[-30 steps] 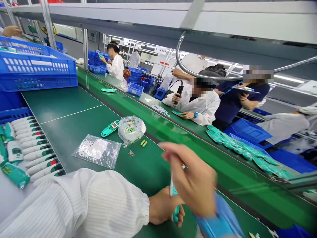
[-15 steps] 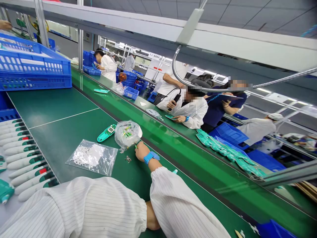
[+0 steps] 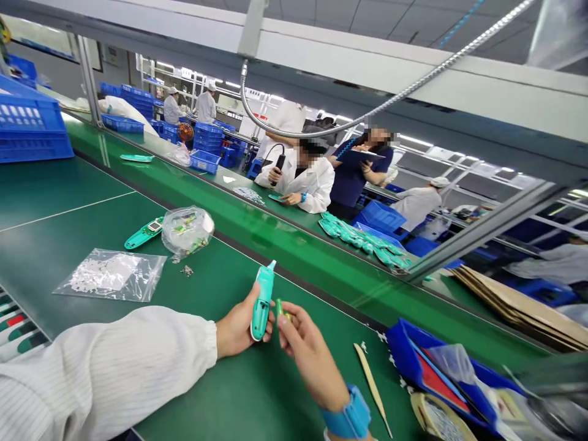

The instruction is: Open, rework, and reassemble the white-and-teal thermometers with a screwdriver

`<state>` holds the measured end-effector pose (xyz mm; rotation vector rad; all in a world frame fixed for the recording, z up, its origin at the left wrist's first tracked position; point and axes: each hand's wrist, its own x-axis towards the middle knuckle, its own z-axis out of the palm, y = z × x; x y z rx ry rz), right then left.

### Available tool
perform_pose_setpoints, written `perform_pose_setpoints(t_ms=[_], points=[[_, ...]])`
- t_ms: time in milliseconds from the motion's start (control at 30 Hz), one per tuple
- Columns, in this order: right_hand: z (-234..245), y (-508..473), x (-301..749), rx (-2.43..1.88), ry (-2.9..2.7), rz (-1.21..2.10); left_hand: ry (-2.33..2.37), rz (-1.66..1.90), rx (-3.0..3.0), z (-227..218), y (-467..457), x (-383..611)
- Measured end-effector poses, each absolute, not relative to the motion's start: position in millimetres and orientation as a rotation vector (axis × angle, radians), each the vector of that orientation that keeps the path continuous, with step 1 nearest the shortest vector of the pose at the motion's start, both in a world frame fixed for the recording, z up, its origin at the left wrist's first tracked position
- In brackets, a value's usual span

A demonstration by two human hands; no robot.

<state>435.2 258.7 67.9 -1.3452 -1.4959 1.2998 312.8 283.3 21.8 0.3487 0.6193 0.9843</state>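
Observation:
My left hand (image 3: 235,329) is closed around a teal-and-white ear thermometer (image 3: 263,298), held upright with its tip pointing up and its battery compartment uncovered. Close by on the right, my right hand (image 3: 309,346) pinches a green battery (image 3: 279,307) between thumb and fingers; it looks apart from the compartment, and a second one may be partly hidden. Left of my hands lie a clear bag of white parts (image 3: 108,274), a small pile of metal pieces (image 3: 187,271) and an open plastic bag (image 3: 189,229) with green pieces. A teal housing with a circuit board (image 3: 144,233) lies beside that bag.
A green conveyor belt (image 3: 294,260) runs beyond the bench. To the right are a wooden stick (image 3: 371,383), a blue bin (image 3: 399,349) and a tape roll (image 3: 420,416). Across the belt a co-worker (image 3: 310,184) holds a black tool. A blue crate (image 3: 32,131) stands left.
My right hand has come back from beside the plastic bag with a battery. My left hand, hidden before, now shows with the thermometer. The view has turned to the right.

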Motion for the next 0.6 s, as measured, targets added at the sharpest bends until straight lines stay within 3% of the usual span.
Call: perform_pose_setpoints(t_ms=[300, 600], points=[[34, 236, 453, -1.440, -1.729, 0.832, 0.716, 1.044, 0.350, 25, 274, 356], [21, 245, 446, -1.207, -1.259, 1.124, 0.504, 1.032, 0.436, 28, 271, 353]])
